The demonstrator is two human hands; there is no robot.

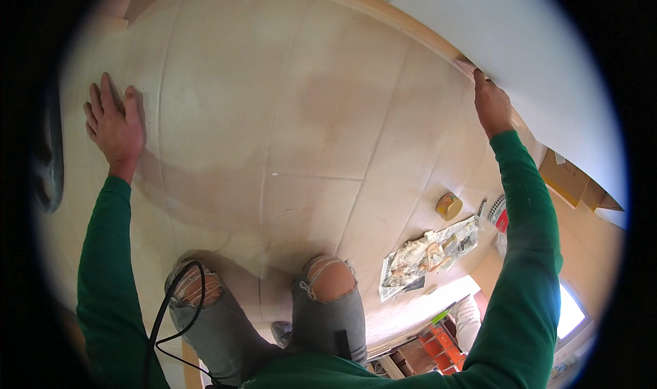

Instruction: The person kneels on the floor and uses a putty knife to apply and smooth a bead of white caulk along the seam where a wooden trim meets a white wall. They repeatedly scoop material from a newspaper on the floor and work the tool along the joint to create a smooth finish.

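I am kneeling on a pale tiled floor [287, 115] in ripped grey jeans and green sleeves. My left hand [115, 125] lies flat on a tile at the left, fingers spread, holding nothing. My right hand [491, 103] reaches to the far right, where a light wooden skirting strip [404, 24] runs along the foot of a white wall [534, 53]. Its fingers curl onto the end of that strip.
A round yellow tin [449, 205] and a sheet of newspaper with scraps [428, 255] lie on the floor by my right arm. A cardboard box [571, 180] stands against the wall. An orange tool case [438, 344] is lower right, a black cable [174, 307] crosses my left knee, and a dark object [48, 159] sits at the left edge.
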